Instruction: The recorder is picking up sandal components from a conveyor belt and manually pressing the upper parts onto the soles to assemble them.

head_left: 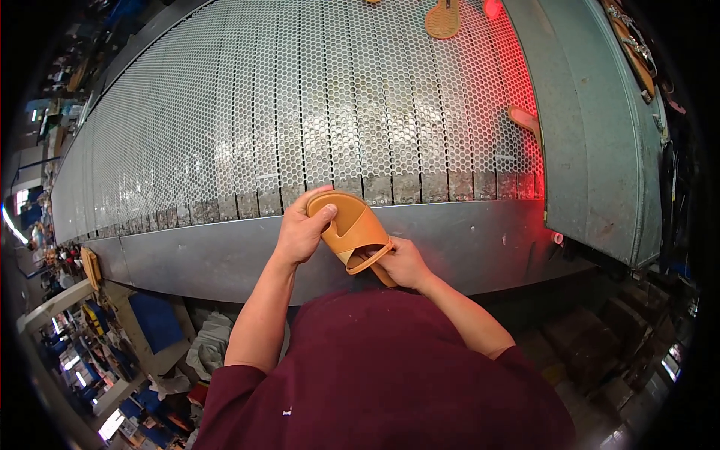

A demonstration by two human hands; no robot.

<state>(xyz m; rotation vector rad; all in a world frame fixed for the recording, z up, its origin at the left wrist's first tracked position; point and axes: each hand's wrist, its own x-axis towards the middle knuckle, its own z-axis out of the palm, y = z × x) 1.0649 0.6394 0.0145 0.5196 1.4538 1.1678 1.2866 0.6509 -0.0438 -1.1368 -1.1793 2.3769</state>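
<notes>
A tan sandal (360, 231) with a broad band is held up in front of my body, over the near metal edge. My left hand (298, 231) is closed round its far end, the thumb pressed on the insole and the fingers underneath. At the near end, by a thin strap, my right hand (406, 264) is closed on the sandal. Its fingertips are partly hidden by the strap and sole. A narrow tan piece shows below that hand; I cannot tell whether it belongs to the sandal.
A slatted conveyor (277, 112) with a honeycomb surface stretches ahead, bordered by a smooth metal ledge (180, 259). A tan sole (443, 21) lies far off. Another sole (523, 118) is partly under a green metal housing (592, 127), where red light glows. Brown boxes (577, 334) stand lower right.
</notes>
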